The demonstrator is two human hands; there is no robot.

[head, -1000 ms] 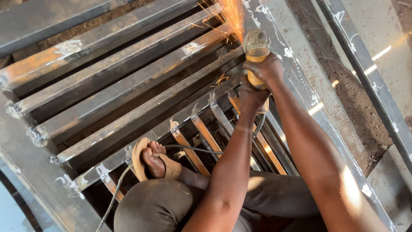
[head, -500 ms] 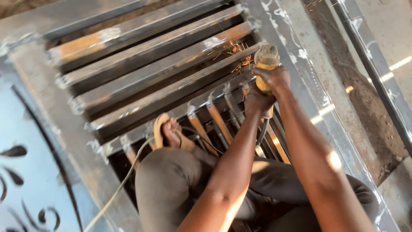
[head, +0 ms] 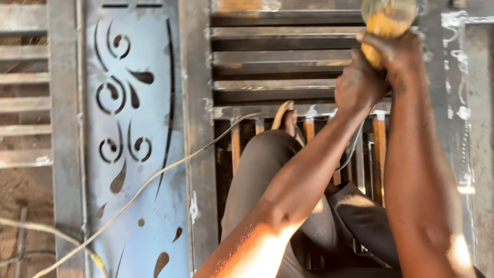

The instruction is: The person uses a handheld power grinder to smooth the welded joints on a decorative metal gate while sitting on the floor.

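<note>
both hands (head: 378, 72) gripping yellow grinder (head: 387, 23), steel gate (head: 139, 128)

No packages, labels, signs or screens show anywhere in the scene; left, right, near and far hold only bare metal and ground; nothing carries a printed face or a display.
</note>
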